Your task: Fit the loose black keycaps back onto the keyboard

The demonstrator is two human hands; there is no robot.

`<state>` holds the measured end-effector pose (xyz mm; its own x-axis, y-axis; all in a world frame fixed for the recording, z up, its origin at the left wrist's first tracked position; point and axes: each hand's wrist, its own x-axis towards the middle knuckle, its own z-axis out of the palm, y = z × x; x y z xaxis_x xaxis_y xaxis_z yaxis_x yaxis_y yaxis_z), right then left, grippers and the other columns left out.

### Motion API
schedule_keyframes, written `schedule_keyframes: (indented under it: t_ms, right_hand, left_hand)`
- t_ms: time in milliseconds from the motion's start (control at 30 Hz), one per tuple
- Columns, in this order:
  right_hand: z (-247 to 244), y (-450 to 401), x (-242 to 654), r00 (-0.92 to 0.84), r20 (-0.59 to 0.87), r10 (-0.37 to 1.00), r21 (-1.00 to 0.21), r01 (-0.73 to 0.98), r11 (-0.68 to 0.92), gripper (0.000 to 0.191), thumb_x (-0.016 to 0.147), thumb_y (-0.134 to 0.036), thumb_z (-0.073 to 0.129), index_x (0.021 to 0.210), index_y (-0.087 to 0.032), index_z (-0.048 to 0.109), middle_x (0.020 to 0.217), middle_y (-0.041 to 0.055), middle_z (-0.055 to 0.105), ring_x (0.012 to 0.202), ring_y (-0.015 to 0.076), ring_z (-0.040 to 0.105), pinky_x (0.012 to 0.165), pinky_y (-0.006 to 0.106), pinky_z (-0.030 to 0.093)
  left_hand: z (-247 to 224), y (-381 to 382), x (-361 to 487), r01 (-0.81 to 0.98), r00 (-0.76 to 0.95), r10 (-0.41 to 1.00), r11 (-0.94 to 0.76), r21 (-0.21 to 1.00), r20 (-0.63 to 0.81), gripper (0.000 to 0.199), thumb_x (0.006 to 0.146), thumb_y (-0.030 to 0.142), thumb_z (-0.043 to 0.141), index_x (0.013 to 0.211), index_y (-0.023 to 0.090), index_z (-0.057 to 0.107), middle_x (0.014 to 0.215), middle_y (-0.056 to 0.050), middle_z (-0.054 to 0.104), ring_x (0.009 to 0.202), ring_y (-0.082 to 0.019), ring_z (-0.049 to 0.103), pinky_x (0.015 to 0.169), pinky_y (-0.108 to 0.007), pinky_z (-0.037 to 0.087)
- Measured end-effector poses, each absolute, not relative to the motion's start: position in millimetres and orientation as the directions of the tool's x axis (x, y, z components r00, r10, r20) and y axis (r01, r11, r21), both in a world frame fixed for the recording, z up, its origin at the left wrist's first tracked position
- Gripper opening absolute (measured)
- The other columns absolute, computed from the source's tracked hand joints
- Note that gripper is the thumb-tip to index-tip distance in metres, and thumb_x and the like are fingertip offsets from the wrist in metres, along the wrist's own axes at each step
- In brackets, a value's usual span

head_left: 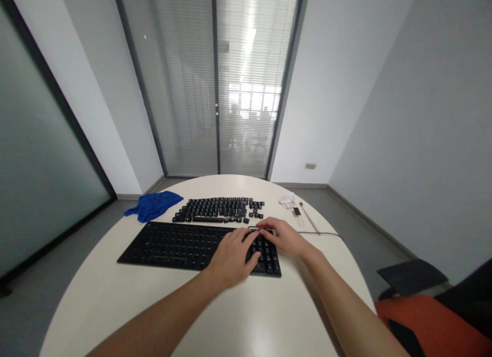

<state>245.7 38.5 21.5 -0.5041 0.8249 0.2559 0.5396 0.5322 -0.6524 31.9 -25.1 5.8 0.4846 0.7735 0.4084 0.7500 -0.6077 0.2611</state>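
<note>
A black keyboard (177,246) lies on the round white table, most of its left and middle part stripped of keycaps. Keycaps stand on its right-hand number block. My left hand (233,255) rests over the right part of the keyboard, fingers apart, index fingertip near the top of the number block. At the block's upper edge is my right hand (280,235), thumb and index finger bent close together; whatever may be between them is too small to tell. Behind the keyboard, loose black keycaps (219,208) are laid out in rows in a keyboard-like arrangement.
A blue cloth (154,205) lies at the table's left edge. On the right are a crumpled white item (287,200), a small black-ended tool with wires (297,212), a thin brush or stick (309,218) and a cable (323,233). An orange chair (430,323) stands at right.
</note>
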Motion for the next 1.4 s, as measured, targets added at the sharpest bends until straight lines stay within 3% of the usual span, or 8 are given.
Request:
schedule_keyframes:
  t_ms: [400,633,867,1100,1400]
  right_hand:
    - [22.8,41.3,245.6,-0.512,0.244,0.824,-0.634,0.559,0.535,0.025,0.086,-0.018,0.057,0.107,-0.018,0.071,0.102,0.0078,0.074,0.092,0.0216,0.068,0.085,0.034,0.053]
    - [23.6,40.8,247.6,-0.518,0.25,0.818,-0.624,0.56,0.545,0.025,0.085,-0.017,0.057,0.105,-0.019,0.072,0.102,0.0077,0.073,0.093,0.0222,0.068,0.087,0.036,0.053]
    - [21.3,39.1,250.7,-0.574,0.211,0.791,-0.641,0.53,0.555,0.04,0.078,-0.014,0.06,0.116,-0.019,0.07,0.114,0.0091,0.073,0.106,0.0258,0.066,0.099,0.042,0.05]
    - [20.8,39.2,253.2,-0.571,0.176,0.802,-0.657,0.539,0.528,0.039,0.079,-0.02,0.064,0.118,-0.019,0.07,0.115,0.0089,0.072,0.106,0.0261,0.066,0.098,0.041,0.05]
    - [24.4,38.2,251.6,-0.579,0.185,0.794,-0.634,0.547,0.547,0.044,0.075,-0.01,0.056,0.114,-0.019,0.071,0.113,0.0073,0.074,0.102,0.0243,0.067,0.094,0.038,0.051]
  left_hand:
    - [7.9,-23.7,32.7,0.747,0.506,0.773,-0.615,0.254,0.383,0.047,0.094,0.039,0.057,0.139,0.026,0.052,0.138,-0.012,0.054,0.125,-0.032,0.049,0.104,-0.051,0.043]
    - [10.5,-23.6,32.5,0.723,0.513,0.765,-0.63,0.284,0.391,0.049,0.091,0.042,0.062,0.137,0.028,0.054,0.139,-0.01,0.053,0.126,-0.031,0.049,0.104,-0.049,0.043]
    - [11.3,-20.3,27.3,0.699,0.538,0.749,-0.653,0.291,0.387,0.049,0.09,0.048,0.063,0.135,0.03,0.056,0.14,-0.009,0.052,0.13,-0.031,0.047,0.107,-0.05,0.04]
    - [12.4,-19.6,25.6,0.701,0.549,0.752,-0.652,0.289,0.365,0.054,0.088,0.052,0.064,0.136,0.029,0.055,0.141,-0.01,0.052,0.129,-0.031,0.048,0.107,-0.051,0.04]
    - [9.2,-20.1,28.3,0.709,0.543,0.752,-0.649,0.276,0.372,0.048,0.091,0.054,0.06,0.133,0.029,0.058,0.139,-0.009,0.053,0.129,-0.031,0.047,0.107,-0.051,0.039]
